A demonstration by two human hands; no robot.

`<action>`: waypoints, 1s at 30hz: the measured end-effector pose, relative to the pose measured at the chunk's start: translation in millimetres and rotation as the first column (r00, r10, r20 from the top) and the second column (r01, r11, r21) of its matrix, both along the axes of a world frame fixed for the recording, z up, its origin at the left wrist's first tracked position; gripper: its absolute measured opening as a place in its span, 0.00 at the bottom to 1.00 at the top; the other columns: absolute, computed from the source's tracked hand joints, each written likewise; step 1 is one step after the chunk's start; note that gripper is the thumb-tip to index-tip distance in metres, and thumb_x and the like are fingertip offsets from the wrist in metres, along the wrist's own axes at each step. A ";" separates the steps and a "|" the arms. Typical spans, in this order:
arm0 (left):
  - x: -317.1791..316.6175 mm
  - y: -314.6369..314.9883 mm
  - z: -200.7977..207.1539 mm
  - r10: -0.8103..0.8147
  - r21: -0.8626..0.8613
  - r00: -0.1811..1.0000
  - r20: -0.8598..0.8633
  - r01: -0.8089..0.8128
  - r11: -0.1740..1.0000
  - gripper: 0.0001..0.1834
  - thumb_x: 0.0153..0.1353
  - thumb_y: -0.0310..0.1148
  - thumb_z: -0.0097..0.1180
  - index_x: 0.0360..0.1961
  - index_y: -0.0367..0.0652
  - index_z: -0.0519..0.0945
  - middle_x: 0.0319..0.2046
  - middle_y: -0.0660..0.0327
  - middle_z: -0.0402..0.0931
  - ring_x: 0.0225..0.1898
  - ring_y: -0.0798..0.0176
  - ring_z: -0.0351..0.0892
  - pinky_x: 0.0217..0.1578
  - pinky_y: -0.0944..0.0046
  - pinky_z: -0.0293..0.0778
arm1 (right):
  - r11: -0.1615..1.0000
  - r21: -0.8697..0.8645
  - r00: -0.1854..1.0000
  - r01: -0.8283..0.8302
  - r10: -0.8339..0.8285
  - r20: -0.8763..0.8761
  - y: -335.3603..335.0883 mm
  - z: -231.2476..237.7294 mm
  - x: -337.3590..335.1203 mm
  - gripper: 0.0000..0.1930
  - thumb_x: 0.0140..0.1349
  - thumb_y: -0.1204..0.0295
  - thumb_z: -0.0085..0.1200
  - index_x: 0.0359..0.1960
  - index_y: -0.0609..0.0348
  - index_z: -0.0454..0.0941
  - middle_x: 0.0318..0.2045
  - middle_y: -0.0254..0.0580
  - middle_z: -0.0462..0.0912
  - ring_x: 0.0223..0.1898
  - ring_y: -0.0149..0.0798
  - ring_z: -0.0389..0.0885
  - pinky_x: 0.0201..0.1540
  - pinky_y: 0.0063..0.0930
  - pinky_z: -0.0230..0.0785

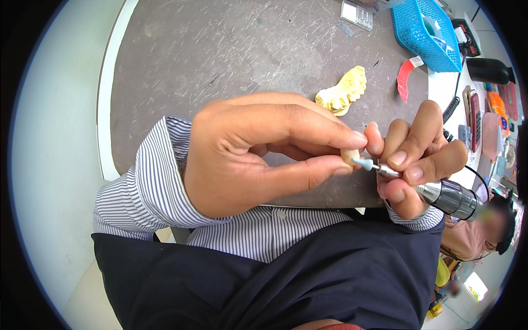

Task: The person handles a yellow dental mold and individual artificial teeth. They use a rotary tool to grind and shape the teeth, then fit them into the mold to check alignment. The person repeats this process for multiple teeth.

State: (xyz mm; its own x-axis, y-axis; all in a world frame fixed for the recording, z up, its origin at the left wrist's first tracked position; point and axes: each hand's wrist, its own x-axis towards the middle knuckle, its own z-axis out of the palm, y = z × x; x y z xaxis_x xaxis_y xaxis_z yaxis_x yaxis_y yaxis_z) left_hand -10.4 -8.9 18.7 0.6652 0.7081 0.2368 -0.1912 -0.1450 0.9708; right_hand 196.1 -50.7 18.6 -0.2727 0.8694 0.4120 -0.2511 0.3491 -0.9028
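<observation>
Between the thumb and forefinger of my left hand (247, 146) is a small cream dental crown (348, 156). My right hand (421, 157) grips a dental handpiece (454, 200) with a black body and a silver nose. The handpiece carries a pale blue pointed grinding tip (363, 163), which meets or nearly meets the crown's side; I cannot tell which. My right fingers wrap the silver nose close to the tip. Beyond my fingers, a yellow dental plaster model (343, 91) with a row of teeth lies on the scratched brown tabletop (220, 49).
A blue plastic basket (426, 36) stands at the far right, with a red curved strip (406, 77) before it. A clear case (356, 15) lies at the back. Along the right are a coiled black cord (451, 110) and a black bottle (488, 70). Another person (473, 239) sits at right.
</observation>
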 end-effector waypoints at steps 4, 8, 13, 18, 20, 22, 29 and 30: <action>0.0 -0.2 0.1 -0.004 -0.002 1.000 0.000 0.004 1.000 0.15 0.46 0.14 0.57 0.38 0.31 0.76 0.36 0.49 0.75 0.38 0.61 0.78 0.37 0.69 0.76 | 1.000 -0.010 0.997 0.000 -0.001 -0.073 0.5 -4.9 -2.2 0.13 0.48 0.79 0.60 0.28 0.53 0.66 0.31 0.39 0.66 0.28 0.27 0.71 0.54 0.33 0.67; 0.0 -0.9 -0.1 0.009 -0.005 1.000 -0.001 -0.009 1.000 0.15 0.46 0.13 0.57 0.38 0.31 0.76 0.36 0.49 0.75 0.37 0.61 0.78 0.37 0.69 0.76 | 1.000 -0.016 0.999 -0.020 0.020 -0.038 0.8 -0.4 -1.4 0.13 0.48 0.79 0.60 0.28 0.54 0.66 0.32 0.39 0.66 0.28 0.27 0.71 0.55 0.33 0.67; 0.0 0.8 -1.6 -0.007 0.016 1.000 0.014 0.007 1.000 0.15 0.46 0.13 0.57 0.38 0.31 0.76 0.36 0.49 0.75 0.37 0.60 0.78 0.37 0.69 0.76 | 1.000 -0.022 0.999 -0.008 0.007 -0.044 0.0 -2.2 -0.2 0.13 0.48 0.81 0.59 0.27 0.54 0.66 0.32 0.40 0.66 0.28 0.27 0.71 0.55 0.34 0.66; -0.1 0.6 -2.1 -0.001 0.021 1.000 0.011 0.001 1.000 0.15 0.46 0.13 0.57 0.38 0.31 0.76 0.36 0.49 0.75 0.37 0.60 0.79 0.36 0.69 0.76 | 1.000 -0.018 0.999 -0.005 0.004 -0.041 -0.3 -1.1 -1.5 0.13 0.48 0.81 0.59 0.27 0.54 0.66 0.32 0.40 0.66 0.28 0.27 0.71 0.55 0.34 0.66; 0.2 1.1 -1.3 -0.010 0.016 1.000 0.007 0.010 1.000 0.15 0.46 0.13 0.57 0.38 0.31 0.76 0.35 0.49 0.75 0.37 0.60 0.79 0.36 0.69 0.76 | 1.000 -0.021 0.998 0.001 -0.002 -0.055 0.0 -2.7 -1.1 0.13 0.48 0.80 0.60 0.27 0.54 0.66 0.32 0.40 0.66 0.28 0.27 0.71 0.55 0.34 0.66; 0.0 1.3 -1.3 -0.014 0.021 1.000 0.010 0.014 1.000 0.15 0.46 0.13 0.57 0.38 0.31 0.76 0.35 0.49 0.75 0.37 0.60 0.78 0.36 0.69 0.76 | 1.000 -0.020 0.998 -0.008 0.007 -0.059 0.3 -2.3 -1.0 0.13 0.48 0.80 0.60 0.27 0.54 0.66 0.32 0.40 0.66 0.28 0.27 0.71 0.55 0.34 0.66; 0.4 0.5 -0.1 -0.001 0.007 1.000 -0.010 0.001 1.000 0.15 0.46 0.13 0.57 0.38 0.31 0.76 0.36 0.48 0.75 0.37 0.60 0.78 0.37 0.69 0.76 | 0.999 -0.038 0.999 0.009 -0.010 -0.030 -0.2 -0.9 0.2 0.13 0.48 0.79 0.60 0.27 0.54 0.66 0.31 0.39 0.66 0.28 0.27 0.71 0.55 0.34 0.67; 0.8 0.7 0.2 -0.004 0.001 1.000 -0.014 0.004 1.000 0.15 0.46 0.13 0.57 0.38 0.31 0.76 0.36 0.48 0.75 0.37 0.60 0.78 0.37 0.69 0.76 | 0.999 -0.037 0.999 0.013 -0.014 -0.038 0.0 -1.0 -0.6 0.13 0.48 0.79 0.60 0.27 0.54 0.66 0.31 0.39 0.66 0.28 0.27 0.71 0.55 0.34 0.67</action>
State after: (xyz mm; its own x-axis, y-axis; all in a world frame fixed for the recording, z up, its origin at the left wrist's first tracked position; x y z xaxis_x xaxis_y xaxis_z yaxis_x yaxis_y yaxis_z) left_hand -9.6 -8.3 18.9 0.6712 0.7053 0.2280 -0.1780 -0.1452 0.9732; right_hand 195.5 -50.8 17.5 -0.2458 0.8878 0.3892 -0.2809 0.3190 -0.9052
